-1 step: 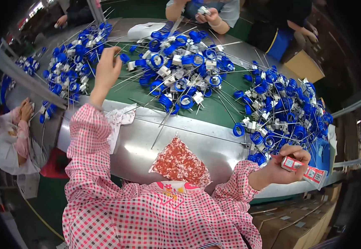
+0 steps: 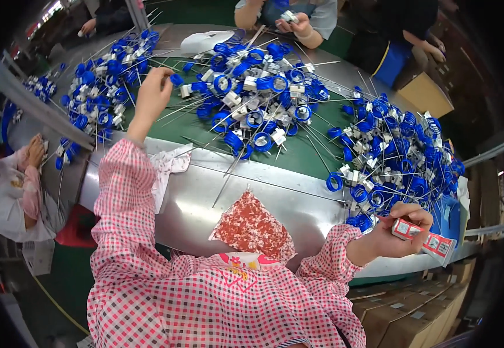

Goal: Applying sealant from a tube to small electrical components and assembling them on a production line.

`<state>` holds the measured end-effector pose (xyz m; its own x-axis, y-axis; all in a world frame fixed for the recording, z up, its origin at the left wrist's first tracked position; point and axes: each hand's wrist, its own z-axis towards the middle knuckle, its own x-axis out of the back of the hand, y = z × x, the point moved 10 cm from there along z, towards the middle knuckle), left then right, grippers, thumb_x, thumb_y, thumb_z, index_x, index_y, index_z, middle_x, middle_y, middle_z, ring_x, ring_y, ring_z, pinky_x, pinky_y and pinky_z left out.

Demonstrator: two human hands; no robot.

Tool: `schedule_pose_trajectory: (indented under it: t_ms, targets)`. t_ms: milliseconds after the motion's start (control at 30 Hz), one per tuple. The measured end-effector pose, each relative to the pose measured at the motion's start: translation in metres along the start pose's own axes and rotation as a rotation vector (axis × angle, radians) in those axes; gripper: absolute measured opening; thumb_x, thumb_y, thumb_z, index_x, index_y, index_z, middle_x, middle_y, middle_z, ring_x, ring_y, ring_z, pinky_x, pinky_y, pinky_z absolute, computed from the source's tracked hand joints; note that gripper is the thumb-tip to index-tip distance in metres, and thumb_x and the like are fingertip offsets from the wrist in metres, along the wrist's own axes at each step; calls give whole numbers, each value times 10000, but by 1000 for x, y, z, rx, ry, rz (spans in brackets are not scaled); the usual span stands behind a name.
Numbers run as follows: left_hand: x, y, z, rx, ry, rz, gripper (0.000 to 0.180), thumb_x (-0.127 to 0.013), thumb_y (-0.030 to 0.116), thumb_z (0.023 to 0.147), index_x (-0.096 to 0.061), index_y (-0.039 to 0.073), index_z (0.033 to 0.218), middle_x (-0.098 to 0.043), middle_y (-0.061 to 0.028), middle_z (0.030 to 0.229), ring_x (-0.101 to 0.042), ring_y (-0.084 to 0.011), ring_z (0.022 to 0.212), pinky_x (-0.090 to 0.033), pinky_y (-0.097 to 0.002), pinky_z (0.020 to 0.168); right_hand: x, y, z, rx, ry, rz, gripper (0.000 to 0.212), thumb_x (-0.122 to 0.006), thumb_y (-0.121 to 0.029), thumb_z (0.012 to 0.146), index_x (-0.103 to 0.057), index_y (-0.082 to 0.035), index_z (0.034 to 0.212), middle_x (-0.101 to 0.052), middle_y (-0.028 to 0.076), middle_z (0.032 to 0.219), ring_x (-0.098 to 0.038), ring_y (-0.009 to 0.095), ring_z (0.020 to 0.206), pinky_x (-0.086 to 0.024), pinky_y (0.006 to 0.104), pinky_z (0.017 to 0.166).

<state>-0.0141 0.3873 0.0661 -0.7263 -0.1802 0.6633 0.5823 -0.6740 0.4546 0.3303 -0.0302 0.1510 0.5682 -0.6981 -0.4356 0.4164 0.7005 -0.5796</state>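
My left hand (image 2: 152, 100) reaches over the left edge of the middle pile (image 2: 258, 95) of blue coils with white plastic blocks and thin rods. Its thumb and index finger are apart, with a small blue coil (image 2: 176, 80) right at their tips; no grip on it shows. My right hand (image 2: 404, 229) is closed round a narrow red-and-white printed packet (image 2: 439, 246), at the near side of the right pile (image 2: 400, 153). One end of the packet sticks out to the right, past the fingers.
A red-and-white speckled cloth (image 2: 252, 226) lies on the metal table edge (image 2: 197, 200) before me. Left of it is a crumpled white cloth (image 2: 169, 168). Another coil pile (image 2: 104, 87) stands at left. Co-workers' hands (image 2: 298, 26) work opposite. Cardboard boxes (image 2: 405, 307) stand lower right.
The whole view has shifted very slightly. Both hands keep their places beside the piles, and the packet stays in my right hand.
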Motion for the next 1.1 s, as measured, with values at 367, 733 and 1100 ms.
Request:
schedule_pose_trajectory:
  t_ms: [367, 733, 1100]
  targets:
    - [-128, -97, 0, 123, -433, 123, 429, -600, 95, 703, -482, 98, 1116, -502, -188, 1057, -512, -358, 947, -422, -369, 836, 12, -16, 3, 52, 26, -52, 288, -402, -310, 857, -403, -57, 718, -412, 88, 485, -331, 127, 403, -262, 228, 404]
    - [-75, -115, -12, 170, -176, -20, 275, -592, 125, 737, -540, 47, 996, -495, -146, 945, -533, -299, 875, -435, -351, 782, 28, -19, 5, 57, 100, -5, 281, -387, -299, 869, -403, -65, 713, -418, 82, 489, -307, 120, 397, -245, 220, 394]
    - [-125, -150, -39, 737, -360, 230, 645, -592, 529, 705, -484, 112, 1185, -387, -129, 1262, -274, -349, 1185, -260, -546, 912, 21, -28, 2, 96, 88, -33, 270, -392, -274, 871, -413, -60, 707, -417, 74, 503, -301, 117, 404, -234, 221, 396]
